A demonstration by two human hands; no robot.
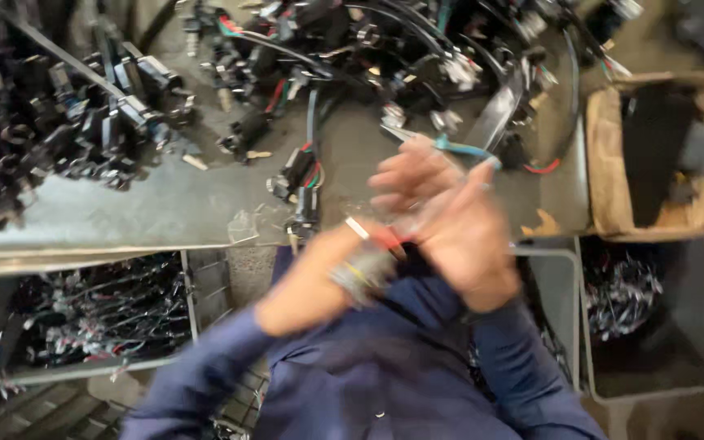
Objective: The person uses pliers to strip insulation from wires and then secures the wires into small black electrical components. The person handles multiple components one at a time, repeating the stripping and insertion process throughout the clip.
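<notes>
Being gripped above the near edge of the bench [124,220]: a small wire bundle [385,240] with a red piece and a pale end, blurred, pinched where both hands are meeting. Looking light and limp along the wires, stiffer at the plug end; probably best taken at that hard plug, since loose wires would be bending and slipping through fingers. Hard to be telling its exact shape through the blur.

Closing around the bundle from the right: the right hand [462,244], fingers curled, seemingly grasping it. Reaching in from the left: the left hand [405,175], fingers bent over the same spot, touching the right hand; grasping or merely pressing cannot be told. Lying just beyond the fingertips: pliers [450,147] with blue handles, either on the bench or held, unclear.

Spreading across the far bench: a tangle of black cables [352,57] with red and green wires, and black parts [50,114] piled at far left. Sitting at far right: a cardboard box [605,163] with dark contents. Standing below the bench: a grey bin [83,367] at near left holding more wiring, another bin [653,383] at near right.
</notes>
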